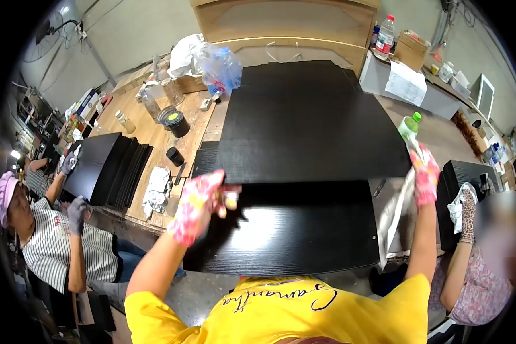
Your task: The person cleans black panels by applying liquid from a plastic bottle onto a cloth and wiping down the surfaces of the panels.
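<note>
My left hand [198, 207], in a pink patterned glove, is at the near left corner of a large black panel [309, 120], its fingers curled; what they hold is unclear. My right hand [424, 176], gloved alike, is closed on a white cloth [397, 213] that hangs down beside the panels. A green-capped bottle [409, 125] shows just beyond this hand; whether the fingers touch it is hidden. Nearer to me lies a second black panel [286, 235], glossy with reflected light, partly under the first one's near edge.
Jars, a black tub [174, 121] and a crumpled cloth [157, 192] stand on the wooden bench at left. Co-workers sit left and right, beside stacks of black panels [106, 169]. A shelf with a red-capped bottle [385, 37] is at back right.
</note>
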Motion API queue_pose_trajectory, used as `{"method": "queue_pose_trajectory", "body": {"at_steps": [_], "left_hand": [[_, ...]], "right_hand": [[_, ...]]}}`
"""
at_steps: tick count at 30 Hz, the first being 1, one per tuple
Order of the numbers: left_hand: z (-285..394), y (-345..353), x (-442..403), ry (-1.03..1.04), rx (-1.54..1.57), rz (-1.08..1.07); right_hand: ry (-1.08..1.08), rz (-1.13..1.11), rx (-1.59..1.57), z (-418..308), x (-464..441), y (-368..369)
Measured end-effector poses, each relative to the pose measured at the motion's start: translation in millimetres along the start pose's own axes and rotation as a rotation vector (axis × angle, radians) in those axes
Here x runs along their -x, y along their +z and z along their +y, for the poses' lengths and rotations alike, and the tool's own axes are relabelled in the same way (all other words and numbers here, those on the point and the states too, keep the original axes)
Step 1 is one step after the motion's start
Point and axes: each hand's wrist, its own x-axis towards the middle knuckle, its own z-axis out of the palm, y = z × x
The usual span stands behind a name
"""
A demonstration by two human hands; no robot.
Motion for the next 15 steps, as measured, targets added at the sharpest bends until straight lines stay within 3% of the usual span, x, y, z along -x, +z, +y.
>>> {"method": "queue_pose_trajectory", "body": {"at_steps": [3,6,9,11,13,15], "left_hand": [[-1.7,-6.9,-92.6,-0.061,-0.076,0.108],[4.9,-14.9,-174.6,-0.146,-0.076,0.151],[-5.2,-22.0,-230.0,-0.207,-0.102,0.205],[-14.7,-21.8,-264.0,-0.109,0.175,0.354],[-20.7,-33.1,-266.6,0.231,0.105,0.142],[-1.8,-19.2,-225.9,0.199,-0.089,0.099]], "right_hand": [[-0.007,0.04,0.19,5.1,-52.7,51.0],[-0.043,-0.03,0.147,47.7,-109.0,95.6],[0.07,-0.008,0.241,65.3,-130.0,135.0],[0.043,-0.028,0.407,73.2,-135.0,142.6],[-0.024,-0.005,0.622,86.9,-139.8,135.0],[0.073,-0.083,0.443,40.9,-126.8,108.2]]}}
